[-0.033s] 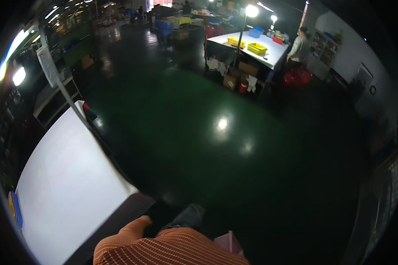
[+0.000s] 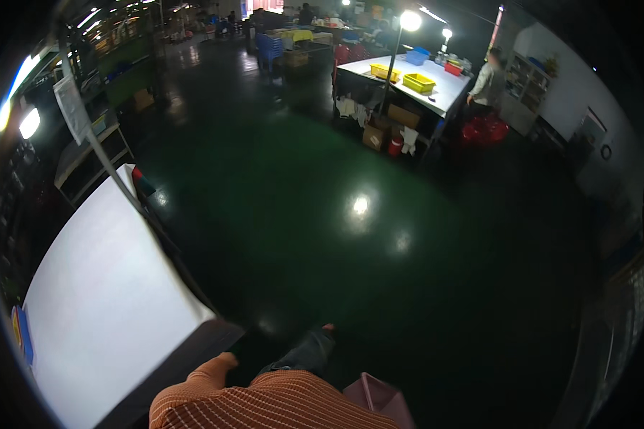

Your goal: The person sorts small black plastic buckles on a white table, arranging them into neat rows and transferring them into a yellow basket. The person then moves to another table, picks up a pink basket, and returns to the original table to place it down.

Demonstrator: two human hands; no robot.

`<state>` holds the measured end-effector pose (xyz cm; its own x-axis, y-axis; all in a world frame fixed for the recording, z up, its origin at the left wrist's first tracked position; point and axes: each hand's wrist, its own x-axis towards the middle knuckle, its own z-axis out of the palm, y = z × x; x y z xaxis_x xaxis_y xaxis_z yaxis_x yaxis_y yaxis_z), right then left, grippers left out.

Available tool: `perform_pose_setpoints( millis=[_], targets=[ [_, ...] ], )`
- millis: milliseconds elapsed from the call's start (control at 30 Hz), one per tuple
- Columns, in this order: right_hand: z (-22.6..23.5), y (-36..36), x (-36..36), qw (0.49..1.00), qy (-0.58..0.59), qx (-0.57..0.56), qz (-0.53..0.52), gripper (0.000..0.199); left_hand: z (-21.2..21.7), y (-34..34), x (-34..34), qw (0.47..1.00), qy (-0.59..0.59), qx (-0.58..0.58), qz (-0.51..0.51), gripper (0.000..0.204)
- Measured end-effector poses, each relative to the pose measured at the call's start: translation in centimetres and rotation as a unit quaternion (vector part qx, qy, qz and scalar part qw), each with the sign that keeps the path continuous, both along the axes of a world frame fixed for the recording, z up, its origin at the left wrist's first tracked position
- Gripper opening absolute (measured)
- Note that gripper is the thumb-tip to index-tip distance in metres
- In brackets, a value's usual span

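Observation:
Neither of my hands shows in the head view. At the lower edge I see my orange striped top [image 2: 265, 407], with a bent sleeve [image 2: 211, 372] close to the corner of a large white table [image 2: 107, 300]. My leg in dark jeans [image 2: 304, 354] steps forward onto the dark green shiny floor [image 2: 322, 214]. A pink bin [image 2: 376, 397] stands by my right side at the bottom edge.
A second white table [image 2: 436, 89] at the far back carries yellow trays [image 2: 418, 82] and a blue tray, with boxes below and a lamp on a pole [image 2: 409, 21]. A person [image 2: 488, 82] stands beside it near red stools [image 2: 483, 132]. Shelving [image 2: 86, 164] lines the left.

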<state>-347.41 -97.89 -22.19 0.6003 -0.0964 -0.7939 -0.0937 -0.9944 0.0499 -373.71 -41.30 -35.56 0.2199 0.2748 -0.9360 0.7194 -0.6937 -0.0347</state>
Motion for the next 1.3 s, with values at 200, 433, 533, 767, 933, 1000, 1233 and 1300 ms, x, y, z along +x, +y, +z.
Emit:
perform_pose_setpoints(
  millis=[200, 433, 533, 767, 933, 1000, 1233, 1300],
  targets=[
    [-1.2, 3.4, 27.2, 0.996, -0.043, -0.011, 0.074, 0.039, 4.8, 6.2, 25.9, 0.998, -0.017, 0.043, -0.035, 0.037],
    [8.3, 11.2, 55.5, 0.961, -0.198, 0.184, -0.061, 0.040, 21.4, 1.1, 88.2, 0.815, -0.574, -0.058, -0.042, 0.031],
    [8.4, 11.2, 67.9, 0.938, -0.119, 0.296, -0.137, 0.040, 27.2, -3.4, 109.0, 0.772, -0.621, -0.129, -0.042, 0.027],
    [10.7, 10.8, 103.7, 0.887, -0.293, 0.292, -0.205, 0.030, 17.1, -3.7, 132.8, 0.848, -0.500, -0.098, -0.144, 0.027],
    [19.8, 14.9, 128.4, 0.853, -0.373, 0.361, -0.055, 0.025, 11.0, 6.0, 131.3, 0.964, -0.261, -0.011, -0.044, 0.032],
    [22.2, 17.9, 138.5, 0.839, -0.412, 0.355, -0.026, 0.024, 12.7, 7.1, 133.2, 0.947, -0.305, 0.075, 0.067, 0.036],
    [21.6, 33.1, 166.4, 0.710, -0.508, 0.457, 0.170, 0.018, 9.0, 13.1, 146.6, 0.990, 0.013, 0.116, 0.079, 0.037],
    [23.3, 38.7, 173.7, 0.675, -0.506, 0.494, 0.209, 0.018, 5.3, 17.3, 154.8, 0.994, -0.014, 0.095, 0.052, 0.039]
  ],
)
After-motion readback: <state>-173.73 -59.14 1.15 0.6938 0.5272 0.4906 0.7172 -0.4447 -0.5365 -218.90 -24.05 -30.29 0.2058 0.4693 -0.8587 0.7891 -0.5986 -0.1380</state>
